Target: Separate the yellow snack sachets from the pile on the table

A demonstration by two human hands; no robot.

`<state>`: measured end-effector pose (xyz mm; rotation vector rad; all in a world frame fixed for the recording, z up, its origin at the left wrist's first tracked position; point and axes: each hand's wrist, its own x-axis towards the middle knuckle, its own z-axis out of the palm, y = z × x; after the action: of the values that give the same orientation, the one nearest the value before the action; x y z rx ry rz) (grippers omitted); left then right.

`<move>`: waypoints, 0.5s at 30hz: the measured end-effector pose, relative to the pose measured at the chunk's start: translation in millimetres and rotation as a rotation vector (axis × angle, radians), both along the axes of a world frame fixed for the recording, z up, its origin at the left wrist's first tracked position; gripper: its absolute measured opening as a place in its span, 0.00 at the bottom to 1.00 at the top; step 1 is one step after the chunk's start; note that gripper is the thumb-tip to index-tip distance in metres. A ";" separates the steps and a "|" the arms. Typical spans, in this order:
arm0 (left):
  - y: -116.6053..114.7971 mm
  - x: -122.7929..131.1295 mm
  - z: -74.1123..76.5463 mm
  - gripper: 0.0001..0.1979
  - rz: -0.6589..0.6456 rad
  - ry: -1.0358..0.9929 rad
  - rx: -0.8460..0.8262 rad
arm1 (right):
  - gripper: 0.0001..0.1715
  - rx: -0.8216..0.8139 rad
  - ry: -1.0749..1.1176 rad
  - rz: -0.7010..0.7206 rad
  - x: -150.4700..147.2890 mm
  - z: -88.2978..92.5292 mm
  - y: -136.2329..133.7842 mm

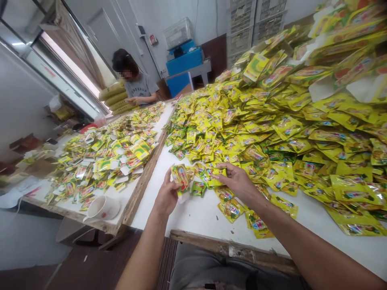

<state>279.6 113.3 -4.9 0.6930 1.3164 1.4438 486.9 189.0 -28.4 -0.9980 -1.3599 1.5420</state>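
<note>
My left hand point(166, 195) is closed round a small printed carton point(180, 179), yellow with red and green, held a little above the white tabletop. My right hand point(238, 181) pinches a yellow sachet point(218, 177) by its edge, just right of the carton. Between the two hands lies a green sachet point(198, 188). Several loose yellow sachets point(231, 209) lie below my right hand. Beyond both hands spreads a large heap of yellow sachets point(250, 133).
On the left table, a heap of yellow cartons point(111, 149) lies behind a white mug point(103, 207). A wooden edge point(148, 173) divides the tables. Another person point(140, 86) sits at the far end beside stacked yellow sacks point(116, 96). Larger cartons point(341, 44) top the right heap.
</note>
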 end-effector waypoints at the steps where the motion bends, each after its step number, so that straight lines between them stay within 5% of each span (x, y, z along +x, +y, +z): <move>1: 1.7 3.9 -0.4 0.33 0.020 -0.063 0.033 | 0.24 -0.052 0.055 0.042 0.1 2.1 -1.5; 7: 10.5 32.5 -8.3 0.25 0.036 -0.188 0.169 | 0.21 -0.332 0.196 0.256 -3.5 12.7 -12.4; 15: -1.6 40.9 3.3 0.24 -0.075 -0.189 0.127 | 0.23 -0.062 0.014 0.108 1.8 8.6 -1.0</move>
<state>320.5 111.7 -1.6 0.6639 1.0504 1.5030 488.7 188.0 -19.8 -0.9633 -1.3835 1.6768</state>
